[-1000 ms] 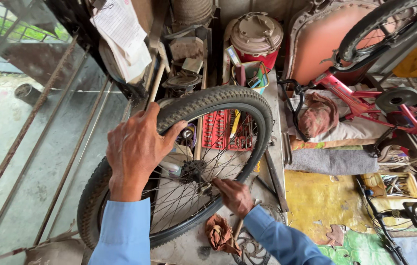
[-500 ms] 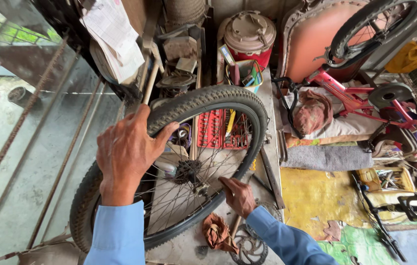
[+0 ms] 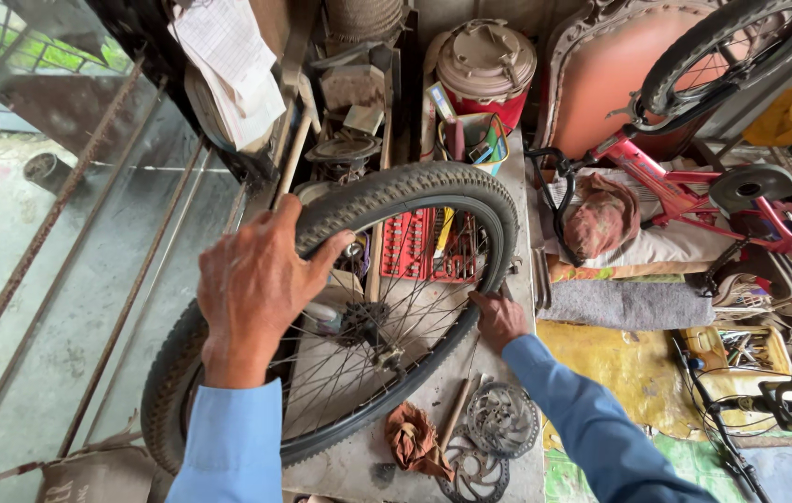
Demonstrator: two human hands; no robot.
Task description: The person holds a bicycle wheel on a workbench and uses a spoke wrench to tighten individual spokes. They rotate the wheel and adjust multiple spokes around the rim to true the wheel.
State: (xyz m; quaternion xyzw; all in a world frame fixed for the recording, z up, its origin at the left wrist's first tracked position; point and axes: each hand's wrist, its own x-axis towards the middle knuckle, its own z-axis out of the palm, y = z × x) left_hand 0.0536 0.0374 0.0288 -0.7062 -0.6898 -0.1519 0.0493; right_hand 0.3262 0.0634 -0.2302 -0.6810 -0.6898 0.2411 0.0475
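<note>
Bicycle wheel point(image 3: 368, 307) stands tilted on the workbench point(image 3: 508, 373). Your left hand point(image 3: 252, 284) grips its tyre on top; your right hand point(image 3: 498, 319) seems pressed, fingers bent, against the rim's far side. Sprocket discs point(image 3: 500, 419) by the bench's near edge.

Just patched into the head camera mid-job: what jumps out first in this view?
A knobby-tyred bicycle wheel fills the centre, tilted over a cluttered workbench. The left hand grips the tyre at its upper left, and the right hand rests at the rim on the lower right. Behind the wheel sits a red tool tray, and a red bicycle frame lies at the right.
</note>
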